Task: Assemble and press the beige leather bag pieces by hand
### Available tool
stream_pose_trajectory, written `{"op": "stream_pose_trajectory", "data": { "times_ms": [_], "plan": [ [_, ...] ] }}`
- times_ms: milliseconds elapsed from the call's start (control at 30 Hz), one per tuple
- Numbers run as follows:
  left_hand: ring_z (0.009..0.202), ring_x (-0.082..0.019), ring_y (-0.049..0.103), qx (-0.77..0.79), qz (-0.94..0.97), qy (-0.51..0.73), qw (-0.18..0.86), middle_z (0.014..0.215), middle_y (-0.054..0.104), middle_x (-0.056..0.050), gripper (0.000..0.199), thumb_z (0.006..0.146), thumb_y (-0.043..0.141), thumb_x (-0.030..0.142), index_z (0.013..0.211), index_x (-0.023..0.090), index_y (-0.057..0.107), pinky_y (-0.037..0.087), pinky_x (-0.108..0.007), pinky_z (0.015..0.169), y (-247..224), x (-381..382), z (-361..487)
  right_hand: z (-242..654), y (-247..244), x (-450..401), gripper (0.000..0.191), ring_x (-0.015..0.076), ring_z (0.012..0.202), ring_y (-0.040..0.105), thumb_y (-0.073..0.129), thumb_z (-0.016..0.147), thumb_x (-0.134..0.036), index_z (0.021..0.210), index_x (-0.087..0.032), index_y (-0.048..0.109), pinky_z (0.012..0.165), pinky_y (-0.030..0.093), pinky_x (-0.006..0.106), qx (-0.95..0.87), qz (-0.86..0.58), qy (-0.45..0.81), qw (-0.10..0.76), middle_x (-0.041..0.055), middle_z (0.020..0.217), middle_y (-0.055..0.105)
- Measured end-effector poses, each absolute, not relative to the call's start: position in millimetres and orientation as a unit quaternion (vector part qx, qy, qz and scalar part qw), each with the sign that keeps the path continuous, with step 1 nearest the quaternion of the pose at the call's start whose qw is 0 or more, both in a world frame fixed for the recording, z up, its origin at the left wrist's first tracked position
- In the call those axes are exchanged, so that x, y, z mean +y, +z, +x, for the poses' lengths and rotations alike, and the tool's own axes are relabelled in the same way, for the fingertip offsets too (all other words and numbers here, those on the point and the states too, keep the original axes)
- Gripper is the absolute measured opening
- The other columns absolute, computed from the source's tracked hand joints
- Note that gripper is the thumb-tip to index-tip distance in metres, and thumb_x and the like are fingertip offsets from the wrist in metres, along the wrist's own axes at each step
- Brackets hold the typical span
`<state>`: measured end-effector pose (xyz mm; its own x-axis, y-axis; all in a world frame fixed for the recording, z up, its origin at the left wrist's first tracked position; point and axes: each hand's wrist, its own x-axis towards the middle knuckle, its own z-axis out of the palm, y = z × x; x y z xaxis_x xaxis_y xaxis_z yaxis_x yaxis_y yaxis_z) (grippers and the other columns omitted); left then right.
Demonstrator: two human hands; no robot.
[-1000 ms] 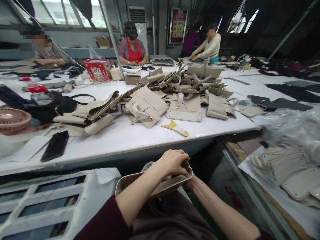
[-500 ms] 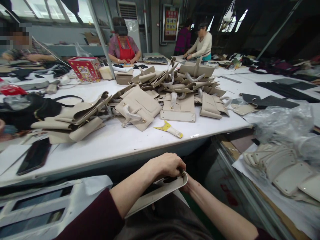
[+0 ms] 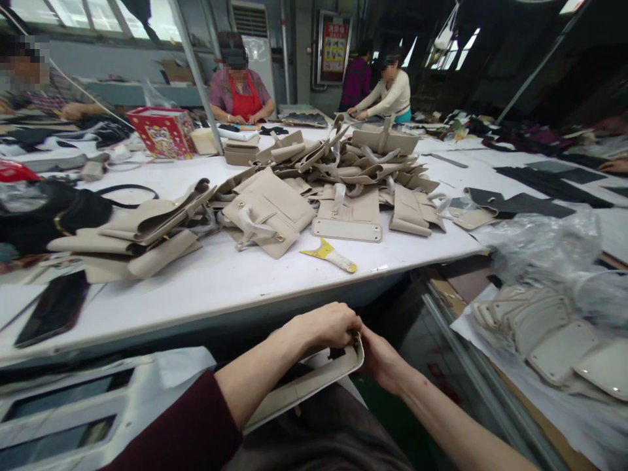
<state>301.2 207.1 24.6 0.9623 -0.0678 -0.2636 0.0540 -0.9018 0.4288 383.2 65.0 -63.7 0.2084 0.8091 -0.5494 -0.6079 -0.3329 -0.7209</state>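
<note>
The black bag (image 3: 36, 216) is cut off by the left edge of the frame; at far left, a person's face (image 3: 24, 62) is masked by blurred squares.

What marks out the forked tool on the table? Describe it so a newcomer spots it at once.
Find the long white table and the heap of beige bag pieces on it. Between the heap and the table's near edge lies a small, flat, forked tool. Its bright yellow prongs and yellow-tipped whitish handle set it apart from the beige pieces behind.
</note>
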Motion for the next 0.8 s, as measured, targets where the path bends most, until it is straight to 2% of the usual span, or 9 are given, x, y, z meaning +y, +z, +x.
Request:
{"op": "stream_pose_trajectory", "data": {
  "times_ms": [67,133,233,300,400,533,633,733,800],
  "plan": [
    [0.08,-0.022,0.069,0.008,0.963,-0.135,0.231,0.083,0.075,-0.006,0.013,0.081,0.059,0.023,0.084,0.02,0.071,0.046,-0.028,0.067,24.7,207.8,302.5,390.3,-42.0,52.0,0.061,0.0169,0.075,0.066,0.051,0.082,-0.076,0.091,-0.016,0.063,0.067,0.053,0.029,-0.168,-0.574,0.593,0.539,0.0056,0.083,0.07],
    [0.081,-0.021,0.069,0.024,0.96,-0.133,0.244,0.084,0.075,-0.005,0.012,0.078,0.062,0.025,0.086,0.021,0.07,0.045,-0.027,0.065,25.0,209.0,303.6,394.0,-26.0,46.1,0.062,0.0197,0.079,0.068,0.054,0.081,-0.074,0.091,-0.015,0.065,0.067,0.053,0.028,-0.263,-0.65,0.541,0.465,0.0074,0.084,0.07],
    [0.082,-0.02,0.068,0.056,0.956,-0.127,0.259,0.089,0.074,-0.003,0.023,0.073,0.066,0.025,0.095,0.021,0.066,0.043,-0.025,0.061,24.4,211.6,303.1,394.8,-16.9,49.7,0.046,0.017,0.062,0.064,0.064,0.081,-0.06,0.077,-0.014,0.064,0.053,0.045,0.023,-0.37,-0.731,0.448,0.359,0.004,0.066,0.065],
    [0.082,-0.02,0.068,0.071,0.953,-0.126,0.267,0.092,0.073,-0.003,0.03,0.071,0.068,0.025,0.101,0.022,0.063,0.043,-0.025,0.06,22.7,213.7,301.2,394.5,-15.6,55.3,0.039,0.0151,0.053,0.059,0.061,0.084,-0.051,0.07,-0.015,0.061,0.047,0.038,0.022,-0.418,-0.744,0.409,0.323,0.002,0.056,0.061],
    [0.083,-0.019,0.068,0.083,0.947,-0.133,0.282,0.095,0.073,-0.003,0.034,0.072,0.067,0.029,0.105,0.023,0.062,0.046,-0.025,0.062,20.5,217.5,297.9,394.5,-11.9,60.3,0.03,0.0153,0.051,0.06,0.055,0.086,-0.039,0.068,-0.016,0.061,0.045,0.035,0.021,-0.46,-0.748,0.381,0.291,0.0015,0.054,0.061],
    [0.094,-0.019,0.069,0.086,0.937,-0.147,0.306,0.106,0.074,-0.002,0.043,0.073,0.069,0.028,0.115,0.025,0.062,0.052,-0.025,0.076,27.8,222.5,286.6,393.6,-4.5,61.9,0.021,0.0135,0.051,0.057,0.05,0.082,-0.024,0.063,-0.018,0.058,0.045,0.029,0.021,-0.487,-0.757,0.345,0.265,0.0012,0.054,0.06],
    [0.113,-0.021,0.065,0.121,0.936,-0.117,0.308,0.127,0.069,-0.005,0.058,0.075,0.071,0.032,0.131,0.023,0.057,0.05,-0.028,0.094,44.9,227.8,255.7,391.3,-4.0,66.0,0.023,0.0114,0.049,0.048,0.047,0.079,-0.019,0.056,-0.019,0.05,0.047,0.025,0.024,-0.518,-0.774,0.27,0.243,0.0008,0.052,0.056],
    [0.129,-0.027,0.054,0.234,0.932,-0.042,0.274,0.142,0.058,-0.012,0.056,0.087,0.057,0.039,0.138,0.018,0.052,0.041,-0.037,0.109,64.7,235.3,195.5,387.9,-10.5,70.8,0.025,0.0123,0.051,0.049,0.043,0.08,-0.021,0.055,-0.02,0.046,0.052,0.026,0.026,-0.518,-0.792,0.237,0.22,0.0018,0.052,0.056],
    [0.126,-0.029,0.057,0.351,0.907,0.01,0.234,0.136,0.062,-0.015,0.053,0.09,0.052,0.044,0.134,0.015,0.056,0.042,-0.039,0.107,74.4,237.0,145.1,386.2,-18.2,72.4,0.026,0.0144,0.054,0.052,0.04,0.083,-0.024,0.058,-0.021,0.044,0.056,0.028,0.028,-0.527,-0.807,0.191,0.188,0.004,0.056,0.058]
  ]
}}
